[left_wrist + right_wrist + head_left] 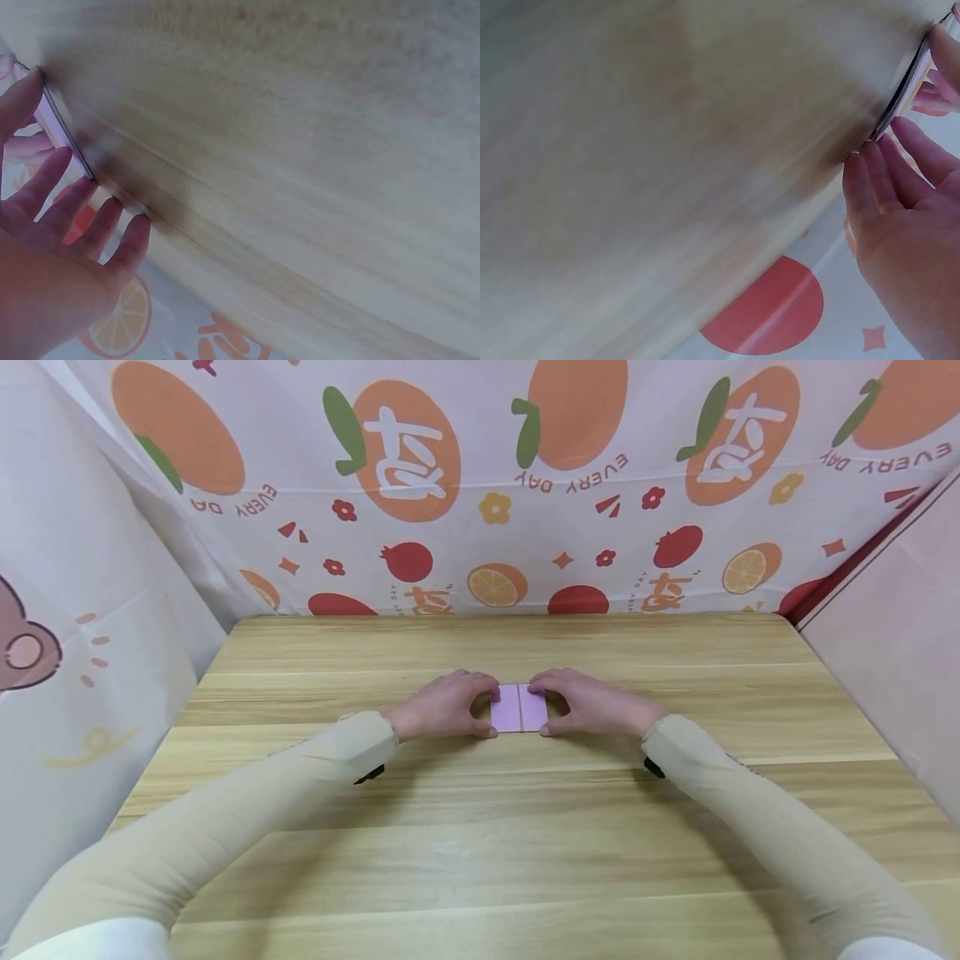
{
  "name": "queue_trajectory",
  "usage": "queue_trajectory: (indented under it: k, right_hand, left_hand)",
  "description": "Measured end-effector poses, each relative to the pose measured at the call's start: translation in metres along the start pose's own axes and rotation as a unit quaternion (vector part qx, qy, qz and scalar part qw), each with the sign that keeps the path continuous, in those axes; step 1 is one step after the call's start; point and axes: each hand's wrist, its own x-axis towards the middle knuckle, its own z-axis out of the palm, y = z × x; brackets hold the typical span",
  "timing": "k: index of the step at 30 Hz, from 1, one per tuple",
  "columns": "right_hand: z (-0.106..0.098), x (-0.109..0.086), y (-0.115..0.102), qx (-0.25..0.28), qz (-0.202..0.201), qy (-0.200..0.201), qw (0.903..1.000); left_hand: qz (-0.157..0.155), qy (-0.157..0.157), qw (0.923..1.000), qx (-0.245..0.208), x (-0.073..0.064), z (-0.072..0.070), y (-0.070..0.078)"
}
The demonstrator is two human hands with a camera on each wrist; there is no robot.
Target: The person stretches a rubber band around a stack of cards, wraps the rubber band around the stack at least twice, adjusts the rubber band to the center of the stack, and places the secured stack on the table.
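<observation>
A small flat lilac pad [507,710] lies on the wooden table, with a thin yellowish band [521,708] running across its middle from far edge to near edge. My left hand [448,706] grips its left end, thumb at the near corner and fingertips at the far one. On the opposite end my right hand [592,703] holds it the same way. A dark line runs along the pad's lower edge [69,139] in the left wrist view. The right wrist view shows fingertips against the pad's side [900,105], much of which the hand hides.
The wooden table [480,843] extends around both hands. Behind its far edge hangs a white curtain [457,539] printed with fruit, and a pale cloth [82,552] hangs at the left. A pale panel [892,610] stands along the right side.
</observation>
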Motion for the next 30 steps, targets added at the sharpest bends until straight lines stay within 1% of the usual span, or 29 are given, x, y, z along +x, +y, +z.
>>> queue_trajectory:
  k: [7,13,16,20,22,24,26,29,30]
  right_hand:
    - [0.003,0.0,0.002,-0.005,0.002,0.005,1.0]
    - [0.003,0.0,0.004,0.004,0.0,0.008,1.0]
    - [0.002,-0.001,0.002,0.013,0.001,0.009,0.9999]
    - [-0.001,-0.004,-0.001,0.039,0.016,0.017,0.999]
    - [-0.002,-0.007,-0.002,0.053,0.021,0.028,0.998]
    - [-0.003,-0.01,-0.003,0.064,0.02,0.043,0.9968]
    - [-0.005,-0.014,-0.006,0.063,0.015,0.065,0.9958]
    - [-0.01,-0.02,-0.011,0.048,0.004,0.106,0.9932]
    - [-0.011,-0.022,-0.013,0.042,0.002,0.12,0.9919]
  left_hand:
    - [-0.001,-0.004,1.0,-0.005,0.0,-0.001,0.003]
    - [0.0,-0.001,1.0,-0.002,-0.001,-0.001,0.004]
    - [0.004,-0.006,1.0,-0.005,0.0,-0.001,0.004]
    - [0.003,-0.012,0.9996,-0.027,0.001,0.0,0.003]
    - [-0.002,-0.008,0.9991,-0.042,0.001,0.0,0.001]
    - [0.003,0.005,0.9988,-0.049,0.0,-0.001,-0.001]
    - [0.009,0.028,0.9986,-0.043,-0.001,-0.003,-0.001]
    - [0.013,0.084,0.9963,-0.001,-0.005,-0.009,0.001]
    - [0.007,0.104,0.9945,0.013,-0.006,-0.011,0.003]
